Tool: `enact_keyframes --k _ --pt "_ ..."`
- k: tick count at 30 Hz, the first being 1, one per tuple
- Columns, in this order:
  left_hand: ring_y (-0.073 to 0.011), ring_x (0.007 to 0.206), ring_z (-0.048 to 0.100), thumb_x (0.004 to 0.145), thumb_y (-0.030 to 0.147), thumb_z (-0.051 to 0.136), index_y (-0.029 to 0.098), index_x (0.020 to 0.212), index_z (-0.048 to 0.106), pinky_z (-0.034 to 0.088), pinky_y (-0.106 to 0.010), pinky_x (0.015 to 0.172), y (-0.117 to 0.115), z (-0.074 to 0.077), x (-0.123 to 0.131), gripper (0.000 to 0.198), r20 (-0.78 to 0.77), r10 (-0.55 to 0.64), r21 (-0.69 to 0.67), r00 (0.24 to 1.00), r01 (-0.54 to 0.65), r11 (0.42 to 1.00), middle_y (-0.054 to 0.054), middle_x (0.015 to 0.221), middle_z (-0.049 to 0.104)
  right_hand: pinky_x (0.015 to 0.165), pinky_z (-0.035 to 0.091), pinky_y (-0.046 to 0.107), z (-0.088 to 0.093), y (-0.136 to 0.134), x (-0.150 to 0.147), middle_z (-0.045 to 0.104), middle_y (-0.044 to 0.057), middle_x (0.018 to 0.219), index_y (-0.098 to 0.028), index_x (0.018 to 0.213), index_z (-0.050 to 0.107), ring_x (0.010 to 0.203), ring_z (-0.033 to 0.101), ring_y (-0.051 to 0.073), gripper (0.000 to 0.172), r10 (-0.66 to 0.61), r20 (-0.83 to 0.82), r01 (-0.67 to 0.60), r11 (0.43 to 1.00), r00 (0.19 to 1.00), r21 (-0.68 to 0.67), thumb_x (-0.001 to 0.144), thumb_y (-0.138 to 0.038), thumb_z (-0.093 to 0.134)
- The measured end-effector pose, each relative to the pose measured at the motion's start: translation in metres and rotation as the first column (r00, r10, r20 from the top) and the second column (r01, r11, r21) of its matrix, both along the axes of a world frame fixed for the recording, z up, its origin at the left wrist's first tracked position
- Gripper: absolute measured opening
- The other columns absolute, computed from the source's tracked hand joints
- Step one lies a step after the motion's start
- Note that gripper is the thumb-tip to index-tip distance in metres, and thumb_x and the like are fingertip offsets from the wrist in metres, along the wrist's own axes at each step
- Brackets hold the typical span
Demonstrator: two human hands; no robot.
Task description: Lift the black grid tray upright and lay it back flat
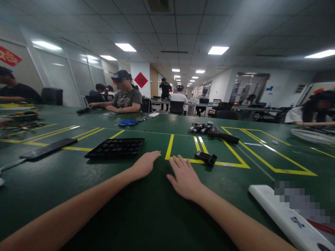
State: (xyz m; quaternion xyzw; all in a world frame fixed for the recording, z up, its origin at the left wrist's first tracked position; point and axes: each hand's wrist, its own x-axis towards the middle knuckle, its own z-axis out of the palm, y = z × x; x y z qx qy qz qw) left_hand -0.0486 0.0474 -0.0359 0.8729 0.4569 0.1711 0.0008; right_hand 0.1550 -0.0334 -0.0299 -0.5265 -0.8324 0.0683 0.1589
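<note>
My left hand point(147, 164) is held over the green table point(154, 216), fingers stretched forward, with nothing in it. Just left of it lies a black tray point(115, 147) divided into compartments. My right hand point(184, 178) is palm down with fingers spread, at the near edge of a yellow tape outline point(169, 148); it is empty too. Whether its palm touches the tabletop I cannot tell. To the right of its fingers, across the tape, lies a small black object with a metal end point(206, 158). A gap separates my two hands.
Behind the small object lie a black cylinder point(224, 137) and several metal-ended parts point(200, 128). A dark power strip point(48, 149) with a cable is at left, a white power strip point(284, 214) at near right. Blue gloves point(127, 122) lie farther back; a person point(128, 97) sits opposite.
</note>
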Motion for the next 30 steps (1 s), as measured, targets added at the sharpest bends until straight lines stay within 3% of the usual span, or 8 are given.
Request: enact_keyframes --k 7,10,13,16,20,23,26,30 --pt "-0.0218 0.128 0.030 0.085 0.031 0.036 0.015 0.122 0.048 0.023 -0.042 0.105 -0.020 0.007 0.006 0.042 -0.054 -0.037 0.067 0.998 0.041 0.997 -0.009 0.135 0.040 0.105 0.014 0.049 0.001 -0.003 -0.002 0.030 0.007 0.141 -0.021 0.133 0.035 0.131 0.021 0.025 0.055 0.122 0.004 -0.122 0.990 0.992 -0.073 0.088 -0.049 0.021" --pt "-0.0227 0.131 0.023 0.085 0.038 0.039 0.021 0.128 0.041 0.016 -0.046 0.107 -0.057 0.021 0.021 0.046 -0.077 -0.221 0.010 0.972 0.222 0.975 -0.007 0.139 0.034 0.105 0.013 0.049 0.007 0.015 0.020 0.035 0.007 0.139 -0.020 0.130 0.039 0.130 0.023 0.025 0.048 -0.044 0.044 0.038 0.990 0.998 0.137 0.088 -0.041 0.027" --pt "-0.0234 0.130 0.025 0.084 0.044 0.039 0.025 0.133 0.034 0.019 -0.045 0.106 -0.096 0.030 0.036 0.052 -0.088 -0.445 -0.214 0.891 0.419 0.882 -0.006 0.141 0.031 0.103 0.006 0.053 0.006 0.034 0.053 0.035 0.009 0.138 -0.017 0.128 0.040 0.130 0.020 0.027 0.045 -0.333 0.094 0.287 0.901 0.938 0.325 0.086 -0.032 0.034" --pt "-0.0244 0.129 0.027 0.085 0.042 0.039 0.024 0.134 0.033 0.022 -0.043 0.105 -0.113 0.031 0.042 0.053 -0.059 -0.492 -0.301 0.869 0.454 0.839 -0.007 0.141 0.031 0.098 0.014 0.056 -0.004 0.046 0.080 0.042 0.014 0.132 -0.015 0.124 0.043 0.124 0.027 0.031 0.044 -0.516 0.158 0.468 0.843 0.842 0.264 0.085 -0.032 0.038" --pt "-0.0223 0.117 0.042 0.087 0.034 0.036 0.023 0.121 0.047 0.033 -0.039 0.097 -0.096 0.025 0.040 0.038 -0.032 -0.364 -0.177 0.931 0.353 0.919 -0.007 0.128 0.047 0.089 0.031 0.045 -0.014 0.050 0.091 0.053 0.015 0.115 -0.014 0.119 0.047 0.109 0.041 0.029 0.041 -0.517 0.172 0.502 0.855 0.838 0.127 0.084 -0.033 0.037" --pt "-0.0241 0.095 0.053 0.086 0.035 0.036 0.015 0.107 0.055 0.041 -0.038 0.082 -0.064 0.022 0.034 0.034 -0.093 -0.077 0.028 0.993 0.080 0.996 -0.012 0.105 0.056 0.087 0.032 0.040 -0.014 0.050 0.090 0.054 0.016 0.112 -0.012 0.117 0.048 0.108 0.040 0.028 0.040 -0.514 0.152 0.495 0.856 0.844 0.148 0.084 -0.032 0.037" --pt "-0.0245 0.079 0.056 0.085 0.039 0.036 0.011 0.095 0.056 0.043 -0.035 0.067 -0.033 0.020 0.025 0.035 -0.191 0.195 0.100 0.962 -0.179 0.979 -0.013 0.087 0.058 0.086 0.034 0.038 -0.013 0.050 0.089 0.054 0.016 0.112 -0.012 0.118 0.047 0.109 0.038 0.028 0.041 -0.514 0.129 0.495 0.855 0.848 0.153 0.084 -0.032 0.037" --pt "-0.0222 0.073 0.057 0.084 0.027 0.039 0.013 0.084 0.057 0.042 -0.032 0.063 -0.011 0.017 0.009 0.023 -0.191 0.203 0.001 0.960 -0.207 0.978 -0.011 0.080 0.060 0.084 0.036 0.037 -0.013 0.050 0.090 0.054 0.015 0.112 -0.012 0.118 0.048 0.108 0.040 0.028 0.041 -0.511 0.121 0.494 0.857 0.851 0.145 0.084 -0.033 0.037"
